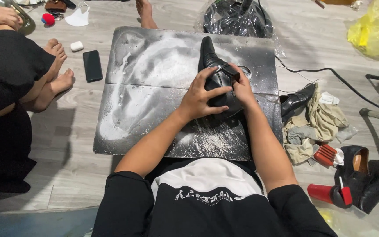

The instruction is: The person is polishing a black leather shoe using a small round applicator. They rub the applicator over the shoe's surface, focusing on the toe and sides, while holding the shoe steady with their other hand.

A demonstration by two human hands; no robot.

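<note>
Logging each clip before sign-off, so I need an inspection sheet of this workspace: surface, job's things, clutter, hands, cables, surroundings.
Surface: dark rectangular work board on the grey plank floor, smeared with white residue.
Job's things: glossy black leather shoe on the board, toe pointing away from the wearer.
Clutter: crumpled beige rags, second black shoe, red-handled brush, red bottle, pair of black heeled shoes, all to the right of the board.
Hands: left hand spread over the shoe, fingers gripping; right hand gripping the shoe's far side.
Cables: black cable across the floor, right.
Surroundings: another person's bare feet, black phone, yellow plastic bag.
</note>
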